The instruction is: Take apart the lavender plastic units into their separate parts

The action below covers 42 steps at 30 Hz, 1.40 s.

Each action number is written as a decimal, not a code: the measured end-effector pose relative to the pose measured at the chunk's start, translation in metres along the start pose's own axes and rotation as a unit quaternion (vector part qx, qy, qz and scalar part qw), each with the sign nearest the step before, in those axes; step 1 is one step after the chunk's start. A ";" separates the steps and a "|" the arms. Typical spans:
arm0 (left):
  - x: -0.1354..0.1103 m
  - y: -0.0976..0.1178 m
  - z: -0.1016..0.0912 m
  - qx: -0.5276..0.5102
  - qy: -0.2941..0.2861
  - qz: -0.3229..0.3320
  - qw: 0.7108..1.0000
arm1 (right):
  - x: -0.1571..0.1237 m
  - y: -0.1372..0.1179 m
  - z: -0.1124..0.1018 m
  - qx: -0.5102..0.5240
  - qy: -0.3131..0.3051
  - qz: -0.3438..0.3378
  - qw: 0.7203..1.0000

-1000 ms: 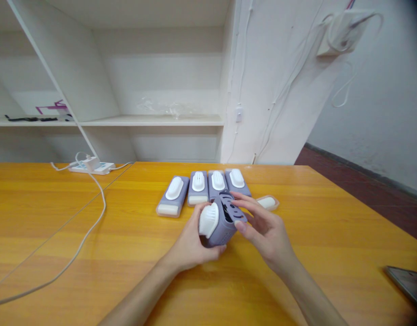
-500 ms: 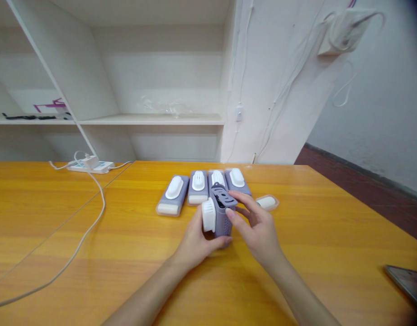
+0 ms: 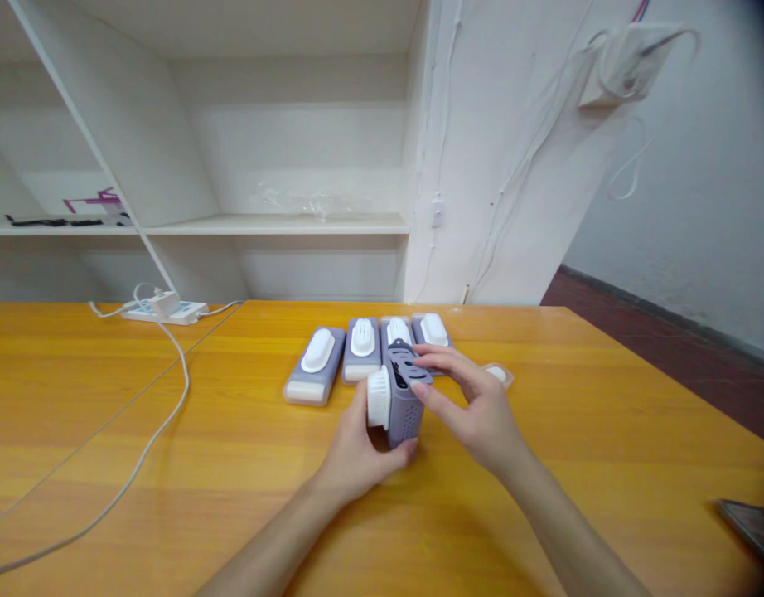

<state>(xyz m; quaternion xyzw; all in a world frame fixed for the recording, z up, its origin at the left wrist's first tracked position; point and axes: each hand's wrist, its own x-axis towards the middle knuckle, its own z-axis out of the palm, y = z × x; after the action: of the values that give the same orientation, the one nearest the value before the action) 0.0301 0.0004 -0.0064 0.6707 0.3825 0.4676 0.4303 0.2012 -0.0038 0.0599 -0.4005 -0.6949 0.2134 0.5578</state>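
My left hand (image 3: 360, 452) was curled around a lilac plastic case (image 3: 407, 421) with a ribbed white knob (image 3: 378, 398), more upright than a second earlier; my right hand (image 3: 478, 408) held its slotted lilac lid (image 3: 409, 366) between thumb and fingertips, though a dark gap suggested poor seating. Beyond, four lilac-and-white cases (image 3: 353, 370) lay on the orange wood-grain table (image 3: 245, 464), before white shelving (image 3: 282, 225).

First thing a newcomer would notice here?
Probably the grey-purple case at center, gripped in the left hand, with the right hand's fingers on its slotted lid, askew over a dark opening. Next, the four similar cases in a rough row just behind it. Then the long pale cable curving across the orange tabletop at left.
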 end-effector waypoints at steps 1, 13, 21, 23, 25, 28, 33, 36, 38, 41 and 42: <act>0.000 0.001 0.000 -0.004 0.002 -0.001 1.000 | 0.000 -0.002 -0.001 -0.009 0.000 -0.006 1.000; 0.002 0.008 -0.002 0.046 0.049 0.044 0.997 | -0.007 0.002 -0.004 -0.036 0.017 0.013 0.999; -0.002 -0.004 0.000 0.047 0.051 0.061 0.996 | -0.014 -0.002 -0.004 0.010 -0.004 0.018 1.000; -0.002 -0.005 0.000 0.034 0.040 0.063 0.997 | -0.014 -0.005 -0.002 0.041 -0.013 0.032 0.999; -0.003 -0.005 0.000 0.025 0.027 0.069 0.997 | -0.013 -0.008 0.001 0.070 -0.022 0.052 0.996; -0.003 -0.004 0.000 0.027 0.023 0.085 0.996 | -0.009 -0.013 0.006 0.129 -0.048 0.107 0.985; -0.003 -0.006 0.001 -0.002 0.015 0.074 0.997 | -0.004 -0.024 0.013 0.187 -0.051 0.176 0.965; -0.002 -0.005 0.002 -0.011 0.020 0.071 0.997 | -0.007 -0.029 0.019 0.195 -0.025 0.183 0.963; -0.002 -0.003 0.002 -0.016 0.023 0.073 0.997 | -0.011 -0.032 0.026 0.189 -0.009 0.178 0.966; -0.001 -0.003 0.002 -0.025 0.028 0.084 0.996 | -0.018 -0.034 0.035 0.143 0.006 0.141 0.980; -0.001 -0.003 0.002 -0.024 0.034 0.088 0.995 | -0.019 -0.034 0.036 0.122 0.002 0.124 0.985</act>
<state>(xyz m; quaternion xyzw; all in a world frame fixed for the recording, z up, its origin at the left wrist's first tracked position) 0.0312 0.0003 -0.0098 0.6747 0.3253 0.5352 0.3906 0.1574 -0.0340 0.0636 -0.4130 -0.6078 0.3629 0.5730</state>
